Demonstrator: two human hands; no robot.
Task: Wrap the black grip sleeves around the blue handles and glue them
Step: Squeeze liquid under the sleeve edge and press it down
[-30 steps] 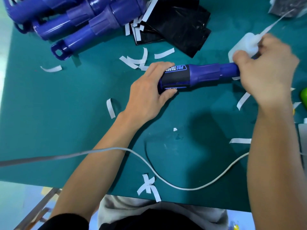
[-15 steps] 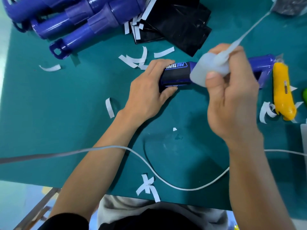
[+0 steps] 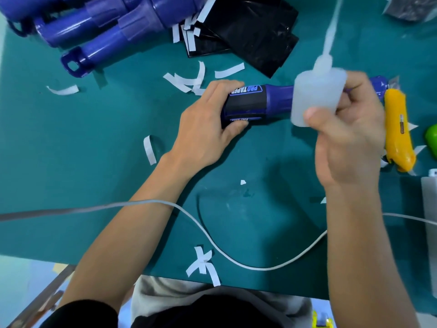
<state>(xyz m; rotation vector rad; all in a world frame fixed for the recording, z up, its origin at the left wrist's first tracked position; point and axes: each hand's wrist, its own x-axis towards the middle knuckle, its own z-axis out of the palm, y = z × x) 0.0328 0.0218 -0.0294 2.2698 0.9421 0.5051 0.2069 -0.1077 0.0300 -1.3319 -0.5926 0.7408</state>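
- The left hand is gripping the left end of a blue handle. Its fingers are curling over the top and its thumb is pressing on the near side.
- The blue handle is lying flat across the middle of the green surface, running from left to right.
- A black grip sleeve is sitting around the left part of the handle, with the words "PRO TAPER" along its edge. The left hand is covering its far left end.
- The right hand is holding a cloudy white glue bottle. The thumb is pressing on the bottle's side and the fingers are curling round behind it. This hand is looking blurry.
- The bottle is up in front of the middle of the handle. Its long thin nozzle is pointing up and away from the person.
- A yellow cutter is lying just beside the right end of the handle, partly hiding behind the right hand.
- More blue handles are lying in a pile at the far left.
- Flat black sleeves are lying in a stack right next to that pile.
- White paper strips are lying all over the surface.
- A white cable is looping across the near side and crossing the left forearm.
- Something round and green is peeking in at the right edge. I cannot tell what it is.
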